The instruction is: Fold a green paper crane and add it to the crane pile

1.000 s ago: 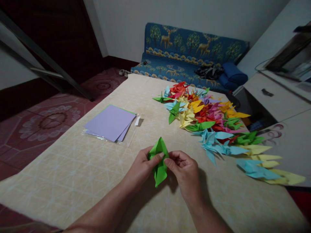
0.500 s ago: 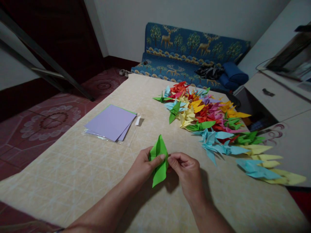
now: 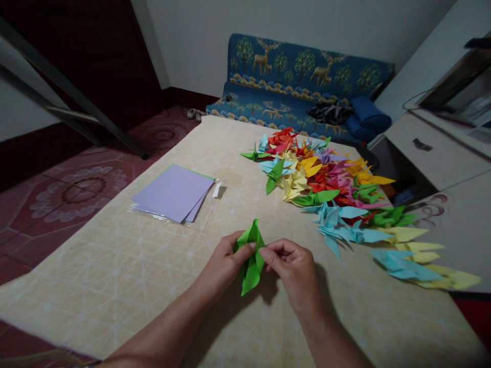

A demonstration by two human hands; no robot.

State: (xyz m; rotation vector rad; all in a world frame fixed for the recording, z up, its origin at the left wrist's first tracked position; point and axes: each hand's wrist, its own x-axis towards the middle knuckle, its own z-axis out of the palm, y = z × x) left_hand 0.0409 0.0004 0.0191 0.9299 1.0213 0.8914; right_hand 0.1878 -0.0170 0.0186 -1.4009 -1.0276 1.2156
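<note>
A folded green paper [image 3: 251, 260], a long diamond shape, is held upright just above the table [image 3: 115, 266] near its front middle. My left hand [image 3: 222, 266] pinches its left side with thumb and fingers closed. From the right, my right hand [image 3: 293, 271] pinches the paper's middle with curled fingers. Both hands touch at the paper.
A stack of lilac paper sheets [image 3: 172, 193] in a clear wrapper lies at the left. A big pile of coloured folded paper cranes [image 3: 330, 199] spreads along the right side. A blue patterned sofa [image 3: 303, 87] stands behind the table; white cabinets [image 3: 433, 148] are at right.
The green paper has tilted and dropped slightly between my fingers; its upper tip looks shorter now. Both hands stay in the same place.
</note>
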